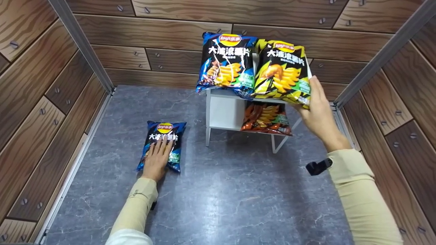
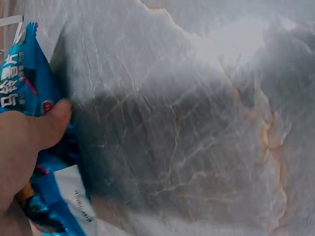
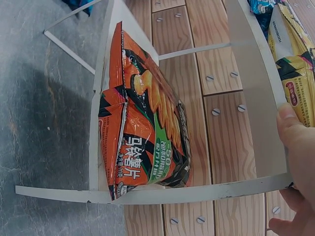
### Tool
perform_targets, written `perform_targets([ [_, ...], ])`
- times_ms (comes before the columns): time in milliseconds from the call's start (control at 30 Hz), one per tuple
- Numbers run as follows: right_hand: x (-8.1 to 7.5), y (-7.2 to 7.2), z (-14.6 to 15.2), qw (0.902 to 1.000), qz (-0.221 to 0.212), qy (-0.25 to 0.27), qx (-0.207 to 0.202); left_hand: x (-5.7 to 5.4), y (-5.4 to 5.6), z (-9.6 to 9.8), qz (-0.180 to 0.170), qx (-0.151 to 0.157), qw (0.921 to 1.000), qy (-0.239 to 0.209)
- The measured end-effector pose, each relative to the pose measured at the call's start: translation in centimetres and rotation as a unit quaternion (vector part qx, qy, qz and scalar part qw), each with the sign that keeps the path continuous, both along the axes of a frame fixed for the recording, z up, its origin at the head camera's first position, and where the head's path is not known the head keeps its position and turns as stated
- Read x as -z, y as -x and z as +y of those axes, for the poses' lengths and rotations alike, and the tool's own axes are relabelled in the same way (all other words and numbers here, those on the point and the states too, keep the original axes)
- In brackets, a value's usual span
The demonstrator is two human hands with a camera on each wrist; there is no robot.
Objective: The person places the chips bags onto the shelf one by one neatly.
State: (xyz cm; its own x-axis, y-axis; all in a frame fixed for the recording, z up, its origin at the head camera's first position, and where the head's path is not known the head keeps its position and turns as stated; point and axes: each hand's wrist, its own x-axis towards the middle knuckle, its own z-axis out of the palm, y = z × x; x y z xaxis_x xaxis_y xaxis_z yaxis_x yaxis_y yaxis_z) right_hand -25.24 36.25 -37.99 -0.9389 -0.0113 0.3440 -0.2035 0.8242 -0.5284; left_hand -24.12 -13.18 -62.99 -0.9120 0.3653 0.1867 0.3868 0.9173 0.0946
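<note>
On the floor lies a blue Lay's potato chip bag (image 1: 162,128), with my left hand (image 1: 158,158) resting on its front, fingers straight and spread. In the left wrist view the thumb lies along the side of that bag (image 2: 74,187). My right hand (image 1: 318,109) grips the right front corner of a white two-tier shelf (image 1: 226,112), its thumb beside a yellow chip bag (image 1: 281,73). The right wrist view shows the curled fingers past the shelf's side bar. Left of the yellow bag on the top tier is another blue chip bag (image 1: 226,64). An orange-red chip bag (image 3: 147,123) occupies the lower tier.
Wood-patterned panels (image 1: 163,34) enclose the grey marbled floor (image 1: 218,190) at the back and both sides. Metal posts (image 1: 81,44) stand at the corners. The shelf, on thin white legs (image 1: 279,144), stands near the back wall.
</note>
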Motion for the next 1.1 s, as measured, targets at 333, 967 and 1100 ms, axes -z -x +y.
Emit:
perform_targets([
  [333,0.0,0.0,0.0,1.0,0.004,0.002,0.0,-0.8,0.1,0.2,0.042,-0.002,0.9989,0.021],
  [967,0.2,0.0,0.1,0.9999,0.014,0.0,-0.002,-3.1,-1.1,-0.5,0.07,0.022,0.9934,-0.088],
  [1100,0.2,0.0,0.0,0.9999,0.011,0.002,-0.003,-3.6,-1.5,-0.4,0.075,0.035,0.988,-0.131],
])
